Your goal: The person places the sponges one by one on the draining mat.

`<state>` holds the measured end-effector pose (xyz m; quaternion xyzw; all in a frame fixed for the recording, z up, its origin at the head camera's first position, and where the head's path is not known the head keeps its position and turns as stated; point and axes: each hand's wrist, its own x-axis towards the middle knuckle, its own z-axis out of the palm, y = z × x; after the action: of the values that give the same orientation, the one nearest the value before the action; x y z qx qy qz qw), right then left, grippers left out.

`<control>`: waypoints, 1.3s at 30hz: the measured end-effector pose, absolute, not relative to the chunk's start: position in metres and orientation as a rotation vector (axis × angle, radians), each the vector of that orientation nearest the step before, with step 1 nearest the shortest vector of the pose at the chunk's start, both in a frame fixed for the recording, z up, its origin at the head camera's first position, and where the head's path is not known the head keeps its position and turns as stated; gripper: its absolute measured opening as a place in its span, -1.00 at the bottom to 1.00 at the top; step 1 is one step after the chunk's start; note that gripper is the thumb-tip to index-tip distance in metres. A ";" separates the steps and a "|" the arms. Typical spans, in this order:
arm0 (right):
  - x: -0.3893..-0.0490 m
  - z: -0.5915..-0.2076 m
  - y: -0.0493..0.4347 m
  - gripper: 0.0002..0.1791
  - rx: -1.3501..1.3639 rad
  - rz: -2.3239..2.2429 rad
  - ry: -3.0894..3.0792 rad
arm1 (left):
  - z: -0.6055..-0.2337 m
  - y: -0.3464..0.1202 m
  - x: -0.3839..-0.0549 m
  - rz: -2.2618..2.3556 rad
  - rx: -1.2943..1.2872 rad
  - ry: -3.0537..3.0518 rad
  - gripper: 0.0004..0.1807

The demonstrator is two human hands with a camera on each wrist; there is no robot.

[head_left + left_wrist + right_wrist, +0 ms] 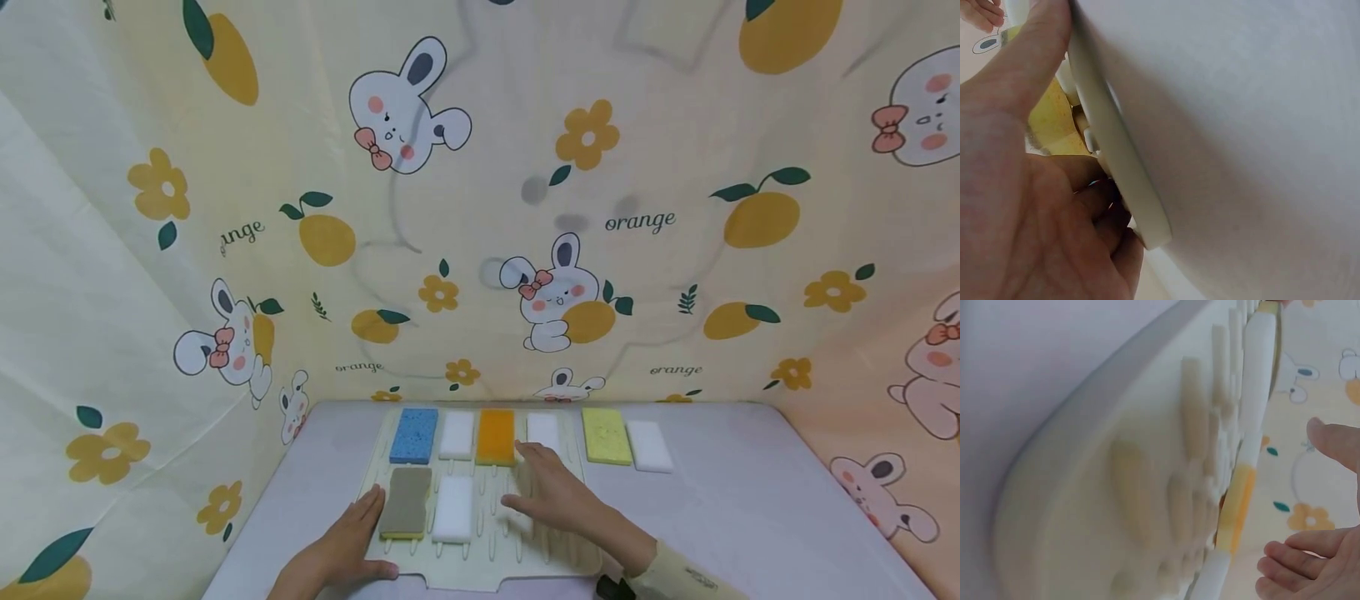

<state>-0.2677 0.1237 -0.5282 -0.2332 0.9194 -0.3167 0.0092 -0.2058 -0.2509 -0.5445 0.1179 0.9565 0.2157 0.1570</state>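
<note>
A cream ridged draining board [510,565] lies on the table. At its front left corner is my left hand [348,537], fingers along the left side and thumb by the front edge; the left wrist view shows fingertips touching the board's rim [1125,181]. My right hand [558,493] hovers above the board's right half, thumb and fingers apart, holding nothing. Its fingertips come near an orange sponge [495,437] and overlap a white sponge [542,427]. The back row also holds a blue sponge [414,436] and another white one [456,435]. In front lie a grey-topped sponge [406,502] and a white one [453,508].
To the right of the board, a yellow-green sponge [607,436] and a white sponge [650,447] lie side by side near the back of the table [712,508]. A curtain [480,192] printed with rabbits and oranges hangs behind and at both sides.
</note>
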 end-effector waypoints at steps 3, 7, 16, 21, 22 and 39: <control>-0.270 -0.530 0.133 0.06 -0.700 -0.983 2.899 | -0.546 -0.250 -0.206 0.600 0.321 2.739 0.39; -0.272 -0.530 0.146 0.05 -0.683 -0.983 2.933 | -0.546 -0.250 -0.207 0.603 0.307 2.749 0.37; -0.275 -0.528 0.179 0.08 -0.670 -1.020 2.937 | -0.547 -0.251 -0.208 0.587 0.335 2.758 0.36; -0.276 -0.526 0.196 0.08 -0.625 -1.031 2.939 | -0.548 -0.252 -0.207 0.597 0.371 2.767 0.37; -0.276 -0.525 0.199 0.07 -0.613 -1.030 2.940 | -0.548 -0.252 -0.207 0.597 0.377 2.768 0.37; -0.282 -0.529 0.258 0.03 -0.561 -0.991 3.032 | -0.547 -0.250 -0.208 0.566 0.323 2.756 0.37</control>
<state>-0.2823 0.2577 -0.5289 -0.1729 0.9351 -0.3056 -0.0483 -0.2079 -0.2498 -0.5472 0.1126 0.9615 0.1974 0.1545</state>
